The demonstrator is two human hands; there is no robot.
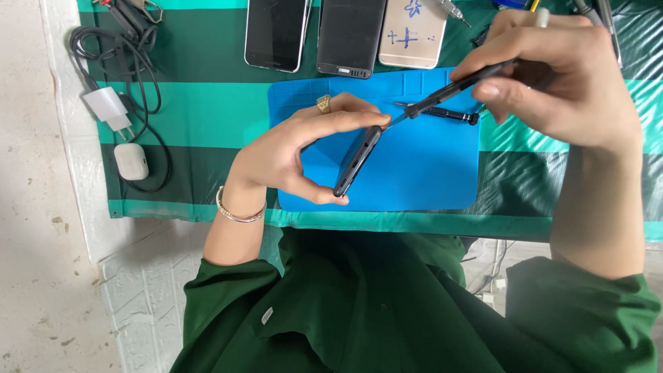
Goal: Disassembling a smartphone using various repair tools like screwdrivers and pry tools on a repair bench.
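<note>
My left hand (293, 148), with a gold ring and a bracelet, holds a dark phone (357, 161) on its edge over a blue work mat (428, 173). My right hand (559, 76) grips a thin black tool (449, 93) like tweezers or a pry tool. Its metal tip touches the phone's upper end near my left fingertip. A black screwdriver (442, 112) lies on the mat just behind the tool.
Three phones lie at the table's far edge: two dark ones (276, 31) (350, 34) and a pale gold one (413, 31). A white charger with black cable (110, 110) and a white earbud case (131, 161) sit at left on the green striped cloth (207, 117).
</note>
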